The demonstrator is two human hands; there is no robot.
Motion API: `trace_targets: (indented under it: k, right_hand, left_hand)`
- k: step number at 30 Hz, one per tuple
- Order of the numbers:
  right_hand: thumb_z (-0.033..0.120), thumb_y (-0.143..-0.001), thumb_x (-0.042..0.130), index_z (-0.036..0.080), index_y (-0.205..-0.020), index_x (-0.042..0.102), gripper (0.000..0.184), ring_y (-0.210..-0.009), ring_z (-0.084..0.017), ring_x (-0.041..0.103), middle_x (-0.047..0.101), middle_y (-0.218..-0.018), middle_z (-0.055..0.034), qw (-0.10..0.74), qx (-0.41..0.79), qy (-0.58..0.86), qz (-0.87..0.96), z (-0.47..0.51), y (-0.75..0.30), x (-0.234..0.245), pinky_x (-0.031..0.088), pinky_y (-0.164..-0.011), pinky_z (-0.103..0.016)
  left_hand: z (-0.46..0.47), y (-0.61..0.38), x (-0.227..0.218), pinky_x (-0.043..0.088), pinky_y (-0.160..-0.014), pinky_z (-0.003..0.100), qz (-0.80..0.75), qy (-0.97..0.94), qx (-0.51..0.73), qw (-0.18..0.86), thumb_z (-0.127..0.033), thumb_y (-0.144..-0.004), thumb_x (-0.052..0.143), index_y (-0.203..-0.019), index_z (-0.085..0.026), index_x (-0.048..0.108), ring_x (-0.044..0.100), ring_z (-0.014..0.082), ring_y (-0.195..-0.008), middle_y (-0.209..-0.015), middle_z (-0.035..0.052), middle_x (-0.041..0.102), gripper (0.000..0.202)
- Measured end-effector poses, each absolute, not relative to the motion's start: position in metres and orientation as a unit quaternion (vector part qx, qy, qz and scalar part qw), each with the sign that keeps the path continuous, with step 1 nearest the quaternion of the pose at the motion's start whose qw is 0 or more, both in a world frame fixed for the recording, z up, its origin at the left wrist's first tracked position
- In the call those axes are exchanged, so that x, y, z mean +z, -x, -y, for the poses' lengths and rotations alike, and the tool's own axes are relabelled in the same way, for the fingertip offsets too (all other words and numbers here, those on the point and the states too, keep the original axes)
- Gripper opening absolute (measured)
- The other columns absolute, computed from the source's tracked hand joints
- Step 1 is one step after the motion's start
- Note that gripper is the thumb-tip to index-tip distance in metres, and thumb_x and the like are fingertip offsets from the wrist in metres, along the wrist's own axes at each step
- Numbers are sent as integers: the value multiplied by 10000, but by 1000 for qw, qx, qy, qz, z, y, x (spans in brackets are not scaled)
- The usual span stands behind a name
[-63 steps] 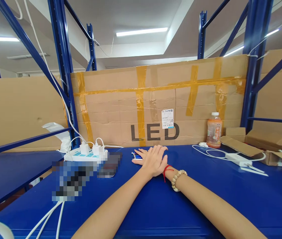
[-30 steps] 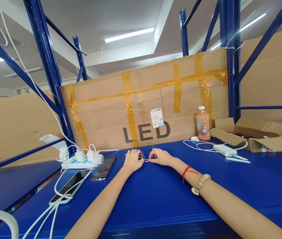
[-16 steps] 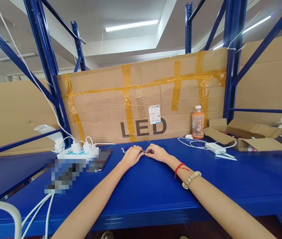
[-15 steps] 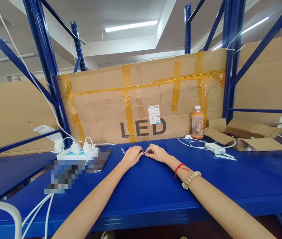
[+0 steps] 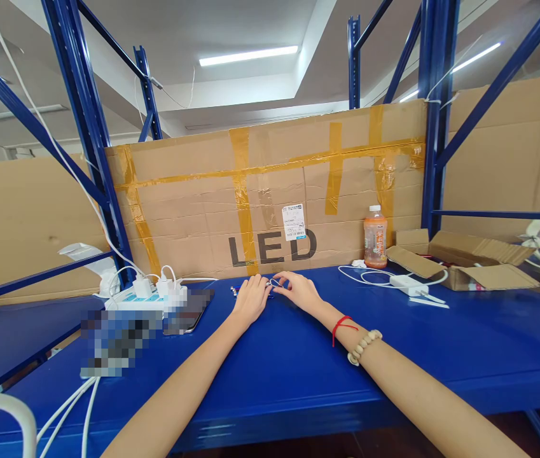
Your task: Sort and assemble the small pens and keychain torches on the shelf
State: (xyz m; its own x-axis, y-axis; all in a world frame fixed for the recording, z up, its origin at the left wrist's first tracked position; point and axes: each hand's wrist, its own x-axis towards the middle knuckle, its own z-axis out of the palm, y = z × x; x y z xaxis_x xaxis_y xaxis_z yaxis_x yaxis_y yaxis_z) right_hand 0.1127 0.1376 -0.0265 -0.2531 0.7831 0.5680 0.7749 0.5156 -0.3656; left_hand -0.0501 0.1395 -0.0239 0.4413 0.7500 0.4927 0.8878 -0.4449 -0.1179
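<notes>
Near the back of the blue tabletop (image 5: 293, 356), my left hand (image 5: 251, 300) rests with its fingers bent and their tips together at a small, thin, pale item (image 5: 273, 284). What this item is cannot be made out. From the other side, my right hand (image 5: 298, 291), its wrist wearing a red string and a beaded bracelet, pinches at the same spot with thumb and fingertips. Several thin blue sticks with pale ends (image 5: 235, 291) lie just left of my left hand, partly hidden behind it.
To the left are a white power strip (image 5: 126, 299) with plugs and a dark phone (image 5: 200, 312). An orange drink bottle (image 5: 375, 236), a white adapter (image 5: 408, 284) with its cable and an open cardboard box (image 5: 479, 277) are at right. A tall cardboard sheet (image 5: 193, 210) closes the back.
My right hand has shifted slightly left and its fingers have lifted a little, so more of the thin pale item shows between the hands. The view has shifted slightly.
</notes>
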Motion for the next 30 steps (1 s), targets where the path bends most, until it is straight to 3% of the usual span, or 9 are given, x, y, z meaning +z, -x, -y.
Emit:
trace_targets:
  k: [4,9,21,30]
  right_hand:
    - [387,-852,484,223,-1004,606,254,-767,-119,558,602,-942,-9,361,-18,487,795,-139,-112,-29,385,-629,-229]
    - [317,-886,433,226,-1141,543,292,-875,-130,566,594,-1043,-20,377,-38,465,800,-141,-110,-31,410,-709,-233]
    - [338,-907,382,225,-1247,486,373,-856,-137,560,552,-1047,-43,304,-36,468,829,-131,-106,-26,411,-710,-243]
    - [315,-902,391,196,-1121,553,297,-787,-127,544,567,-950,-48,270,-50,460,844,-126,-103,-23,353,-620,-222]
  left_hand:
    - [-138,50,-23,395,-836,316,496,829,-182,185,-410,-853,18,-979,-178,472,489,170,-965,-1026,65,523,525]
    - [-138,50,-24,415,-804,258,514,818,-190,175,-381,-864,18,-1023,-188,443,511,141,-960,-1025,55,539,494]
    - [-137,50,-25,428,-710,207,567,783,-215,136,-415,-869,65,-928,-183,480,567,124,-912,-985,43,562,478]
    - [-134,51,-23,419,-676,183,544,807,-202,110,-390,-874,48,-985,-211,457,589,116,-916,-1000,26,597,460]
